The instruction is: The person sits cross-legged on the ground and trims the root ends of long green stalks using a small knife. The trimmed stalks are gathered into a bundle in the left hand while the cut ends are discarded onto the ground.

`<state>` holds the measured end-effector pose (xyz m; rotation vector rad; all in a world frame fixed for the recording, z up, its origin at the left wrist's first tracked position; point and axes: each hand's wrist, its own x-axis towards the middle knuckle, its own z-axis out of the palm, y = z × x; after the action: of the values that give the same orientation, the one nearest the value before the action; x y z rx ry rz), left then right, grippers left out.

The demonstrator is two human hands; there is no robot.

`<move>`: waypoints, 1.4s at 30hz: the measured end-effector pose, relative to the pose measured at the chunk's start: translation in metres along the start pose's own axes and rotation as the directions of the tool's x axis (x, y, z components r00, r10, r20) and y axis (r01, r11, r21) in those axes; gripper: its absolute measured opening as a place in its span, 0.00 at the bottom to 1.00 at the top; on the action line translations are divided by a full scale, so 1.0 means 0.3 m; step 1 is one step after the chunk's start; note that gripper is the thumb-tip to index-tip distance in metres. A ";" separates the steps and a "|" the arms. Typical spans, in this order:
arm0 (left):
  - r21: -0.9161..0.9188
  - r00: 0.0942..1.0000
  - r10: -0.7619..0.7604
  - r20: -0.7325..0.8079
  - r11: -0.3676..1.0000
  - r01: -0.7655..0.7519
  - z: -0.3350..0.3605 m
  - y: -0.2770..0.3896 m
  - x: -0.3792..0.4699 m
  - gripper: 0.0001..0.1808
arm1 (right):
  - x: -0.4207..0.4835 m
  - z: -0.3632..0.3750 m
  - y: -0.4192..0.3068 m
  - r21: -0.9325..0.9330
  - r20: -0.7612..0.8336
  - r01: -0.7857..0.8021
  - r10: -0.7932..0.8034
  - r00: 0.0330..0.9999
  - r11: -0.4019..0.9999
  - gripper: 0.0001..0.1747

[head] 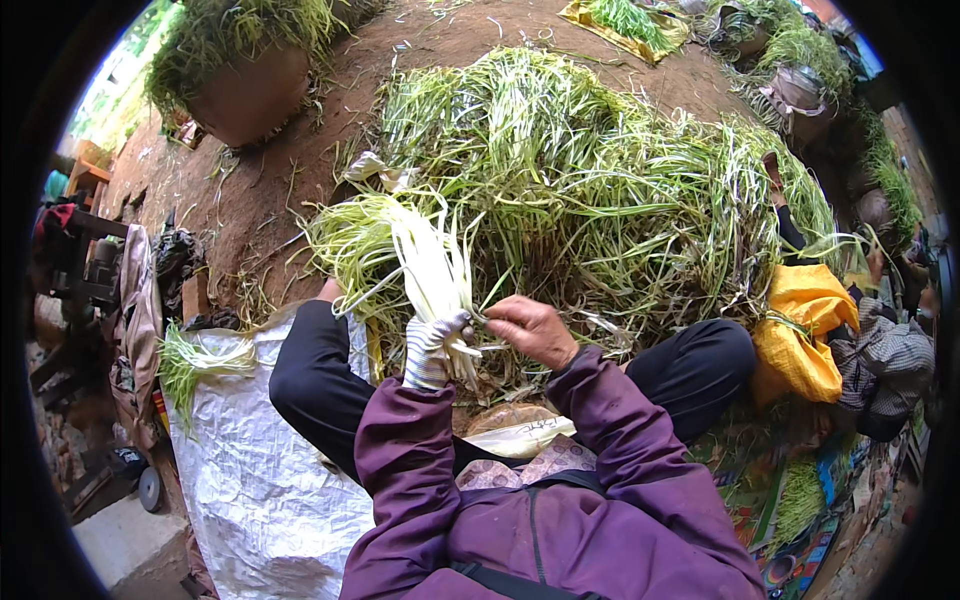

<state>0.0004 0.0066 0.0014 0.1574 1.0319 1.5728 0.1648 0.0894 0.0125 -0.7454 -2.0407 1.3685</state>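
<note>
My left hand [432,351], in a striped knit glove, is closed around a bunch of long leafy stalks [429,274], which look like chives. Their pale stems run up from my fist, and the yellow-green leaf tips droop to the left. Short stem ends stick out below the glove. Bare and just to the right, my right hand [531,330] pinches a thin green leaf [501,283] close to the bunch's base. A broad heap of the same leafy greens [570,172] lies right in front of me, with brownish, wilted leaves on its near side.
To my left a white woven plastic sheet [262,465] bears a small bunch of greens [206,364]. A yellow sack [802,330] stands by my right knee, beside a person in a checked garment [889,352]. A greens-topped brown container [251,94] is at far left.
</note>
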 end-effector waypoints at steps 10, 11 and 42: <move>0.575 0.973 0.099 -0.208 0.817 0.039 -0.023 -0.116 0.071 0.12 | -0.076 -0.156 -0.165 0.425 -0.364 -0.113 0.284 0.887 0.898 0.07; 0.759 0.945 0.305 -0.121 0.641 -0.110 -0.032 -0.143 0.066 0.16 | -0.081 -0.211 -0.211 0.455 -0.419 -0.062 0.275 0.865 0.888 0.08; -0.044 0.974 -0.175 0.142 0.982 0.183 0.050 -0.071 -0.100 0.13 | -0.187 -0.032 -0.040 -0.085 0.065 -0.070 0.076 0.995 0.994 0.17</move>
<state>0.0341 -0.0127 0.0089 0.1279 0.8683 1.4060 0.2086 0.0513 0.0187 -0.8271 -2.1532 1.3740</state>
